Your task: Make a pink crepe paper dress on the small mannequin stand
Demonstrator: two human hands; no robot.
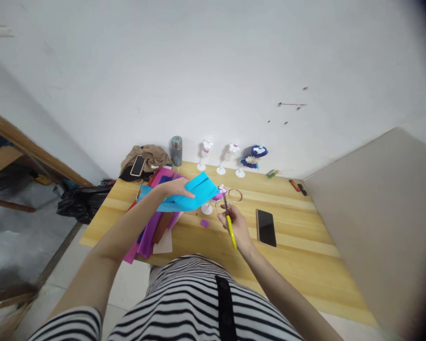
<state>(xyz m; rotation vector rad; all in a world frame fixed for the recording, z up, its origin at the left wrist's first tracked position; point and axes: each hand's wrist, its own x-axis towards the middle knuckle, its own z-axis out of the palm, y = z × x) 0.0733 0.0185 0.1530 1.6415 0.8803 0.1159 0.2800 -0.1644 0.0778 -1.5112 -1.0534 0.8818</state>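
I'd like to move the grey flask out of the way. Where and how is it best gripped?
Probably around the middle of the flask, from the front right. It stands upright and looks cylindrical, suiting a wraparound grip; the wall is behind it and brown cloth bunches on its left.

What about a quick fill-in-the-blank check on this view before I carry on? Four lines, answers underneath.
1. The left hand holds a bright ____ sheet.
2. The right hand holds scissors with a ____ handle.
3. The phone on the bare wood lies to the ____ of the right hand.
4. The flask stands to the ____ of the dark blue dress.

Missing words: blue; yellow; right; left.
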